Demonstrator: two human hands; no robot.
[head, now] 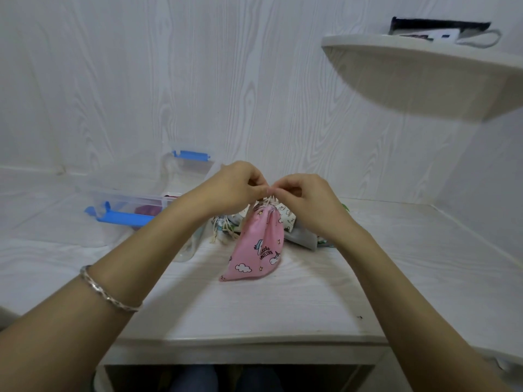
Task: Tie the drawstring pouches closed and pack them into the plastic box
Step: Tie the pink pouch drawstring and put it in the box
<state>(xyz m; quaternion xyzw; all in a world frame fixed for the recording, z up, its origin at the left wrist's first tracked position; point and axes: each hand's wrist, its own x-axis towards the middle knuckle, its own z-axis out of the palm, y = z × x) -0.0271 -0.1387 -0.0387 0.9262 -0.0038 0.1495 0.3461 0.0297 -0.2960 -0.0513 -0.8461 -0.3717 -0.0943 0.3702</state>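
A pink unicorn-print drawstring pouch (256, 248) hangs above the white table (254, 312), its bottom edge near the surface. My left hand (236, 186) and my right hand (304, 200) meet just above its gathered neck, and each pinches the pouch's drawstring. Behind the pouch lies a small pile of other pouches (287, 222), white and grey, partly hidden by my hands. To the left stands a clear plastic box (135, 203) with blue latches, with something dark red inside.
The box's clear lid (189, 165) with a blue clip leans against the back wall. A rounded white shelf (424, 69) juts out at upper right, carrying a dark item. The table's front edge runs below my forearms. A silver bracelet (109, 292) is on my left wrist.
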